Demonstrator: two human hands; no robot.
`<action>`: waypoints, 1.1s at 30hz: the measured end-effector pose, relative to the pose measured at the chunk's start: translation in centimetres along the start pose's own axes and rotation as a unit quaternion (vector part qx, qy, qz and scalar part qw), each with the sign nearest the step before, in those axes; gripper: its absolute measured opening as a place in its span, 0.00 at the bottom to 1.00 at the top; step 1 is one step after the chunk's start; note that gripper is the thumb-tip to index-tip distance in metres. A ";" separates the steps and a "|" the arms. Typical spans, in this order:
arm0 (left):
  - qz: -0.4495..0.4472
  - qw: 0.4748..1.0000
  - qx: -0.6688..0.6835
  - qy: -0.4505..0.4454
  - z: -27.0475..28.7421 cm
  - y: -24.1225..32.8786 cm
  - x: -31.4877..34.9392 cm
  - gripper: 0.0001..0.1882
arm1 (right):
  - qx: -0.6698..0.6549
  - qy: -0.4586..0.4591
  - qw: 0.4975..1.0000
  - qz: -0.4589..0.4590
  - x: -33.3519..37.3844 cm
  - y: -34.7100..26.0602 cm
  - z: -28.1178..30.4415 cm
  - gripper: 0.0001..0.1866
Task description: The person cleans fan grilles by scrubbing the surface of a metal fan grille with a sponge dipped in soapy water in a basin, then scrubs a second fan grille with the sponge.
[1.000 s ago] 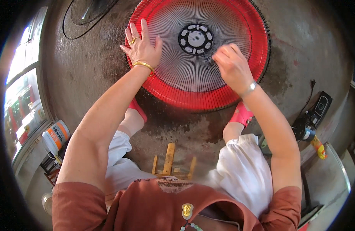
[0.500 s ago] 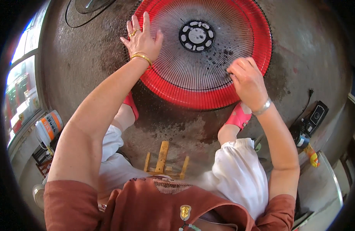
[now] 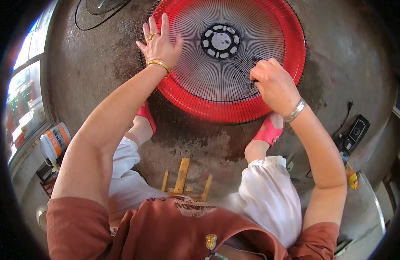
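A round black wire fan grille [image 3: 200,80] lies over a wide red basin [image 3: 217,112], in front of my feet. My left hand [image 3: 163,45] rests on the grille's left side with its fingers spread. My right hand [image 3: 275,84] is closed over the lower right part of the wires, fingertips down. Something small and dark [image 3: 253,81] shows at its fingertips, but the fingers hide what it is. Dark specks [image 3: 241,69] lie scattered on the wires between that hand and the grille's hub [image 3: 221,41].
Another wire grille [image 3: 105,5] is at the far left on the wet concrete floor. A low wooden frame [image 3: 181,175] is between my legs. Beyond my right arm lies a black device with a cord [image 3: 355,132]. A white bucket with an orange band [image 3: 57,141] stands by the window.
My right hand has moved a little away from me and to the left across the wires, staying closed. My left hand has stayed in place.
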State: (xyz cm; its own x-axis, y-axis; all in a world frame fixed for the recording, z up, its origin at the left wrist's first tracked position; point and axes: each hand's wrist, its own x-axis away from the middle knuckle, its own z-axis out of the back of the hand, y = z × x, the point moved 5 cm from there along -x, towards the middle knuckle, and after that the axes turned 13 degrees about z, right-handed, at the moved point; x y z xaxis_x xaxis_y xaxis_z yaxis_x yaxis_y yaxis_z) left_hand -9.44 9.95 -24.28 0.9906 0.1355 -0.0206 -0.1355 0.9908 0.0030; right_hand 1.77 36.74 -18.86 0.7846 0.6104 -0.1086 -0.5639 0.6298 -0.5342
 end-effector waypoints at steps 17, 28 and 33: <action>-0.010 1.000 0.006 -0.002 -0.3 0.4 0.1 0.41 | -0.067 0.091 0.993 0.020 -0.1 -0.2 -0.4 0.07; -0.027 0.999 0.033 0.021 -0.8 1.0 0.2 0.40 | 0.025 0.176 0.983 0.035 -1.9 -0.2 -2.5 0.04; -0.010 1.000 -0.007 0.013 -0.7 -0.1 -0.1 0.40 | -0.036 0.025 0.998 -0.038 -0.7 -0.9 -1.6 0.05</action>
State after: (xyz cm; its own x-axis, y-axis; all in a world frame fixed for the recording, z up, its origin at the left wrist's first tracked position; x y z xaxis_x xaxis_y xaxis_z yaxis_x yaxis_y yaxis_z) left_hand -9.56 9.80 -24.96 0.9922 0.1152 -0.0472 -0.1159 0.9932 -0.0119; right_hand 2.15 34.93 -19.63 0.8374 0.5361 -0.1062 -0.4834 0.6360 -0.6015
